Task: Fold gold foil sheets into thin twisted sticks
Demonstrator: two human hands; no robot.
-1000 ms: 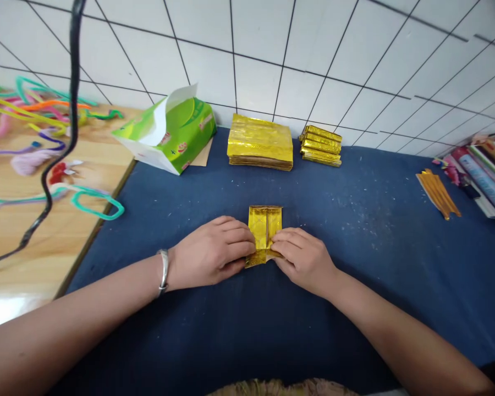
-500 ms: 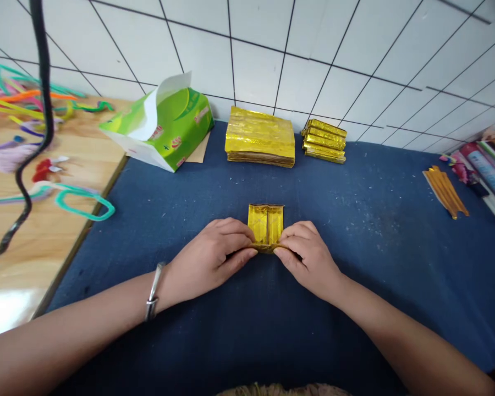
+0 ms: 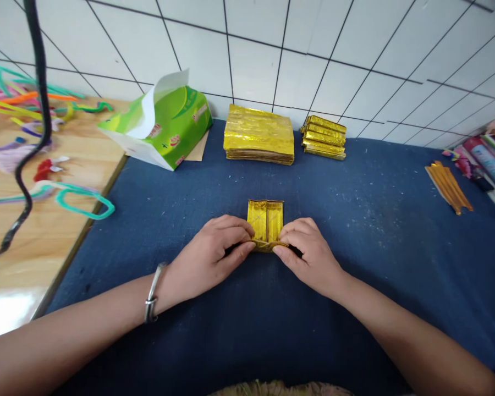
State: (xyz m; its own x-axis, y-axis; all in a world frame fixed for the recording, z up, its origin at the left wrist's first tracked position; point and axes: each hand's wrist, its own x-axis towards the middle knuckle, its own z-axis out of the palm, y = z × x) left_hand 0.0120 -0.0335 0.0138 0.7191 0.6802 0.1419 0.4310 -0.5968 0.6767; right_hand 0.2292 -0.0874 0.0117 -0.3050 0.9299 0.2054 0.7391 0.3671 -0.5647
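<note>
A small piece of gold foil paper [image 3: 265, 220] lies in front of me, folded so that two flaps meet along a middle seam. Its near edge is turned up into a narrow fold. My left hand [image 3: 218, 247] pinches the left end of that fold between thumb and fingers. At the right end, my right hand [image 3: 309, 253] pinches in the same way. The fingertips hide both near corners of the paper. Beyond it, against the wall, sit a thick stack of gold foil paper [image 3: 258, 132] and a pile of narrow folded gold strips [image 3: 324, 136].
A green paper tissue pack [image 3: 165, 126] stands at the back left. Colourful pipe cleaners [image 3: 84, 201] lie on the wooden surface [image 3: 78, 242] at left, behind a hanging black cable [image 3: 41, 110]. Folded orange-gold strips [image 3: 449, 187] and books [image 3: 490, 165] are at right on the blue tabletop [image 3: 355, 198].
The near fold of the gold paper looks slightly more raised and rolled away from me. Both hands keep their pinch almost in place, and the view has shifted a little.
</note>
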